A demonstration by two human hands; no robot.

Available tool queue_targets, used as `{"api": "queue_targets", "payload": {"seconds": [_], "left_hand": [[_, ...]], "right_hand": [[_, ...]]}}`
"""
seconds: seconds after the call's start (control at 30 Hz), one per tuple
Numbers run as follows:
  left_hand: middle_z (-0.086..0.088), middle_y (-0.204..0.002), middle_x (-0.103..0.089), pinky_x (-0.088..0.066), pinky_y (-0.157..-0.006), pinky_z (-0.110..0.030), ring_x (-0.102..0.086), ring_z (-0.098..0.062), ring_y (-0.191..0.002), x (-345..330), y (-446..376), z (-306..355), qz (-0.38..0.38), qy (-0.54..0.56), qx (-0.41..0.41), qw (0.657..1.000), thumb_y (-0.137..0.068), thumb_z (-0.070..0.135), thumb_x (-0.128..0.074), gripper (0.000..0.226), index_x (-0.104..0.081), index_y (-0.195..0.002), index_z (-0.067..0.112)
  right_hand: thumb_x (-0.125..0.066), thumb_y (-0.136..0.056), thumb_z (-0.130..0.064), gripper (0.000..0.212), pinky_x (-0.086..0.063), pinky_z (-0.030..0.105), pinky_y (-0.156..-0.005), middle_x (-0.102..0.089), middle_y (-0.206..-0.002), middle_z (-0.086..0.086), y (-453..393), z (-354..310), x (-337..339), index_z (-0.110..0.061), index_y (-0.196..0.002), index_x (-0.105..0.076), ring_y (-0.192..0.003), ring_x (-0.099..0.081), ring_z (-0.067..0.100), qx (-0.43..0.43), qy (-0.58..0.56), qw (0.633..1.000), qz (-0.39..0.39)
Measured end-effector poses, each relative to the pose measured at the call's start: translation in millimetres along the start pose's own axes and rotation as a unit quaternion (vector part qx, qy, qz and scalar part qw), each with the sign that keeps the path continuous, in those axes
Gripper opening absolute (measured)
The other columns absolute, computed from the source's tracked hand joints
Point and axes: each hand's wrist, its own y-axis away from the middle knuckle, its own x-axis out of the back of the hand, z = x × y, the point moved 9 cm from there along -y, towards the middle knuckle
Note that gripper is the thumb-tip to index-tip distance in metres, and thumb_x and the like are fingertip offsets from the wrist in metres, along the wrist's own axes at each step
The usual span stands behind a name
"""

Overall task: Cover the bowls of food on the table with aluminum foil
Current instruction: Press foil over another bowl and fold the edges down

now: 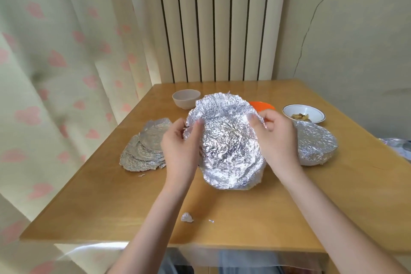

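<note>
Two bare forearms reach in from the near edge of the wooden table (244, 218), and between them, close to that edge, lie a small crumpled foil scrap (186, 217) and a tinier fleck beside it. Farther in, both hands hold up a large crinkled foil sheet (229, 144) over the middle of the table, its far edge curled upward. On its left rim the left hand (180, 147) pinches the foil, fingers curled closed around the edge with the thumb on the shiny face. On the right rim the right hand (275, 140) does the same, thumb pressed on the front and fingers folded behind. Whether a bowl sits under the sheet cannot be told.

Just right of the right hand stands a foil-covered bowl (315, 142). Behind it a white bowl (304, 113) with a dark rim line holds brownish food, uncovered. An orange bowl (262, 105) peeks out behind the sheet, and a beige bowl (186, 98) stands to the far left. Left of the left hand lies a stack of foil sheets (144, 149), flat on the table.
</note>
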Motion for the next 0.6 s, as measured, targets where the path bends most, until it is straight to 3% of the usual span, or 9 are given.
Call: {"api": "queue_targets", "payload": {"seconds": [0.1, 0.2, 0.27, 0.33, 0.37, 0.47, 0.53, 0.6], "left_hand": [[0.001, -0.057, -0.046, -0.031, -0.052, -0.025, -0.038, -0.012, -0.053, -12, -5, -13, -0.072, 0.043, 0.095, 0.992, -0.084, 0.03, -0.074, 0.033, -0.057, -0.068, 0.007], [0.004, -0.062, -0.065, -0.039, -0.058, -0.024, -0.053, -0.01, -0.056, -13, -11, -10, -0.099, 0.02, 0.086, 0.991, -0.083, 0.032, -0.076, 0.024, -0.072, -0.073, 0.01], [-0.012, -0.06, -0.061, -0.035, -0.058, -0.027, -0.048, -0.013, -0.058, -8, -13, -7, -0.058, 0.002, 0.05, 0.997, -0.085, 0.031, -0.074, 0.035, -0.067, -0.072, 0.0], [-0.026, -0.068, -0.06, -0.033, -0.058, -0.03, -0.043, -0.013, -0.061, -2, -13, -6, -0.01, -0.02, 0.024, 0.999, -0.087, 0.033, -0.071, 0.041, -0.062, -0.075, -0.006], [-0.025, -0.068, -0.06, -0.033, -0.057, -0.03, -0.042, -0.012, -0.06, -3, -13, -7, -0.007, -0.026, 0.017, 0.999, -0.087, 0.034, -0.07, 0.042, -0.061, -0.074, -0.005], [-0.015, -0.056, -0.05, -0.029, -0.053, -0.029, -0.037, -0.012, -0.054, -13, -11, -12, -0.03, -0.074, 0.033, 0.996, -0.089, 0.038, -0.068, 0.038, -0.054, -0.067, 0.009], [-0.003, -0.054, -0.042, -0.022, -0.047, -0.023, -0.033, -0.013, -0.052, -16, -13, -15, -0.033, -0.14, 0.03, 0.989, -0.088, 0.04, -0.068, 0.041, -0.042, -0.065, 0.019], [0.003, -0.055, -0.038, -0.02, -0.046, -0.025, -0.032, -0.014, -0.051, -21, -17, -22, -0.043, -0.202, 0.028, 0.978, -0.089, 0.041, -0.066, 0.046, -0.036, -0.063, 0.018]], "right_hand": [[-0.069, -0.086, -0.028, 0.025, -0.019, 0.021, -0.046, -0.032, -0.044, -0.004, -1, -12, 4, -0.015, -0.068, -0.056, -0.045, -0.028, 0.011, 0.084, 0.08, 0.993, 0.017], [-0.071, -0.084, -0.029, 0.02, -0.025, 0.016, -0.047, -0.04, -0.043, -0.011, -4, -14, 5, -0.016, -0.072, -0.062, -0.045, -0.039, 0.005, 0.082, 0.072, 0.994, 0.011], [-0.067, -0.085, -0.037, 0.026, -0.03, 0.019, -0.051, -0.054, -0.05, -0.014, -7, 3, 3, -0.013, -0.076, -0.065, -0.048, -0.048, 0.0, -0.002, -0.001, 1.0, 0.0], [-0.06, -0.089, -0.043, 0.04, -0.027, 0.029, -0.053, -0.052, -0.054, 0.003, -4, 16, -3, -0.006, -0.075, -0.062, -0.049, -0.041, 0.008, -0.045, -0.004, 0.999, -0.02], [-0.057, -0.091, -0.041, 0.041, -0.023, 0.031, -0.052, -0.045, -0.051, 0.008, 0, 17, -3, -0.004, -0.074, -0.058, -0.048, -0.035, 0.011, -0.036, 0.027, 0.999, -0.014], [-0.056, -0.095, -0.029, 0.035, -0.02, 0.033, -0.05, -0.03, -0.049, -0.003, 4, 11, 7, -0.01, -0.068, -0.046, -0.046, -0.027, 0.013, 0.007, 0.115, 0.993, 0.032], [-0.055, -0.095, -0.03, 0.028, -0.025, 0.035, -0.054, -0.047, -0.056, 0.0, -4, 12, 3, -0.012, -0.074, -0.051, -0.054, -0.042, 0.021, 0.007, 0.161, 0.987, 0.013], [-0.052, -0.096, -0.037, 0.027, -0.035, 0.034, -0.059, -0.064, -0.081, 0.011, -15, 24, -5, -0.011, -0.096, -0.059, -0.075, -0.057, 0.033, -0.04, 0.252, 0.967, -0.027]]}}
